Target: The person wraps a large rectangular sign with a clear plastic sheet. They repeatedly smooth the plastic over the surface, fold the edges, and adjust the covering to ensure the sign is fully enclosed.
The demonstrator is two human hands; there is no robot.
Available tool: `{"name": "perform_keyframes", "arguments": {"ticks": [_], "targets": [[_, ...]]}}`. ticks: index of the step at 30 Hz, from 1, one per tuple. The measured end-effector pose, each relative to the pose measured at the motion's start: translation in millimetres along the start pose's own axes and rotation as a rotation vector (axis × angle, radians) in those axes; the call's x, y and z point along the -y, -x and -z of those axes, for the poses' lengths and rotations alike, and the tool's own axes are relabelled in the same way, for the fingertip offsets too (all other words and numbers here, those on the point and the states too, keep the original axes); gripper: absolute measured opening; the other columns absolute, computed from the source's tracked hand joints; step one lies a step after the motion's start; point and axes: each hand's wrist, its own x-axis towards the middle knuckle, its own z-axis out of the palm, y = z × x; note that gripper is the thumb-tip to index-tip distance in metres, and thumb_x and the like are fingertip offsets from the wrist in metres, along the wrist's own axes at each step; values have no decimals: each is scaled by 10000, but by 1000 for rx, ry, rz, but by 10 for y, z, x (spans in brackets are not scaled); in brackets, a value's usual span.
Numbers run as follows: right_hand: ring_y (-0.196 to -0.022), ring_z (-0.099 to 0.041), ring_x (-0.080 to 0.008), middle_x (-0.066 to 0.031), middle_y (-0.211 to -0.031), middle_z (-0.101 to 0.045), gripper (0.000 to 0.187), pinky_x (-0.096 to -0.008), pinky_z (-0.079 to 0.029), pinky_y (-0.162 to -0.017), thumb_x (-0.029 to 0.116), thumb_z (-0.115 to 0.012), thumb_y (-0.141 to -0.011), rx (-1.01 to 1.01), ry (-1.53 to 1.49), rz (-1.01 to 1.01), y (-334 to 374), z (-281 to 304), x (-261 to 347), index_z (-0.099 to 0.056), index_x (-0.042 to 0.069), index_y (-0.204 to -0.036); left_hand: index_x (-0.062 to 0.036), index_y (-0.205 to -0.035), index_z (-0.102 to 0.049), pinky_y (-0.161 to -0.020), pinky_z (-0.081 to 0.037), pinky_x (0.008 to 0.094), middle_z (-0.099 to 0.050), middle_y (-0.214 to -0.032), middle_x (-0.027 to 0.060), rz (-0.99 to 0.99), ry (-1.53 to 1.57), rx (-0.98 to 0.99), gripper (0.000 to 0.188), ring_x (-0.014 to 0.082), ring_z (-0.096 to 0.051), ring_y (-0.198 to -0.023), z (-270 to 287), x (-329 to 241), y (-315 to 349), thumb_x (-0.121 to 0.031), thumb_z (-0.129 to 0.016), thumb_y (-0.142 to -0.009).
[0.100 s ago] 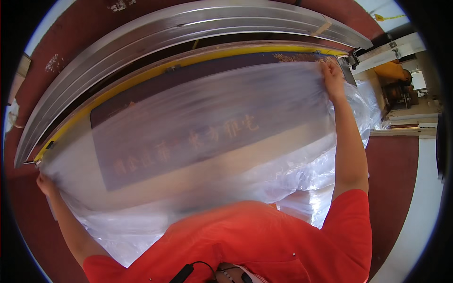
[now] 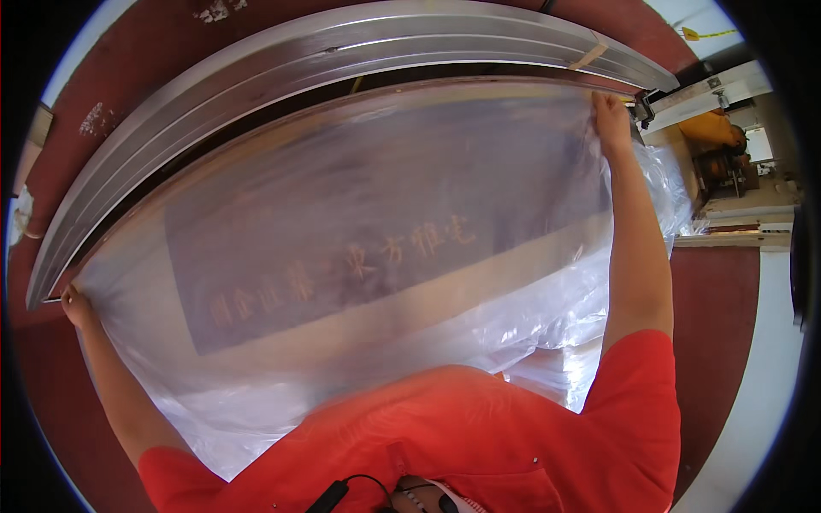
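A sheet of clear plastic film stretches between my two hands over a flat panel. Through the film shows a dark rectangular area with a row of light characters, set on a pale tan surface. At the far left corner, my left hand pinches the film's edge. My right hand is closed on the film near the far right corner. Toward my body the film hangs in loose, shiny folds.
Beyond the panel runs a long curved-looking silver metal beam with a tan strip of tape on it. A metal bracket stands at its right end. Dark red floor lies on the right, with machinery farther off.
Both hands have moved away from me, drawing the film farther over the panel. Its far edge now covers the yellow border and the dark strip that were bare.
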Motion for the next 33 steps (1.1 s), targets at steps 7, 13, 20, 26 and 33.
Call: {"name": "perform_keyframes", "arguments": {"ticks": [7, 13, 20, 26, 33], "targets": [[-649, -524, -156, -76, -683, -571, 455, -268, -408, -652, 455, -651, -605, -200, 212, -24, -310, -362, 37, -566, 17, -692, -16, -691, -567, -495, -358, 319, -516, -592, 48, 195, 182, 308, 425, 165, -472, -548, -375, 663, -376, -413, -451, -789], [-835, -526, -273, -178, -862, -566, 483, -314, -379, -756, 423, -450, -742, -358, 264, -32, -312, -237, -118, -559, -34, -852, -1, -861, -562, -660, -397, 302, -554, -807, 98, 130, 433, 672, 427, 186, -518, -771, -792, 403, -168, -380, -369, -820], [-946, -475, -300, -219, -987, -520, 478, -322, -335, -807, 345, -366, -757, -217, 19, -19, -565, -277, -591, -519, -60, -961, 6, -943, -537, -644, -417, 264, -551, -840, 76, 69, -163, 251, 382, 152, -523, -753, -313, 738, -728, -329, -403, -815], [-860, -439, -184, -86, -929, -521, 506, -283, -331, -778, 426, -453, -716, 119, -35, -200, -127, -157, 251, -542, -5, -965, -24, -935, -548, -621, -428, 245, -560, -828, 50, 661, 623, 433, 315, 137, -529, -728, -134, 124, -349, -295, -439, -816], [-670, -444, -66, 15, -777, -525, 374, -195, -351, -611, 381, -597, -684, 358, -213, -170, 450, -345, 921, -563, 55, -863, -49, -999, -526, -738, -404, 256, -552, -928, 41, 550, 500, 544, 318, 157, -517, -837, 606, 351, -537, -292, -411, -828]]}}
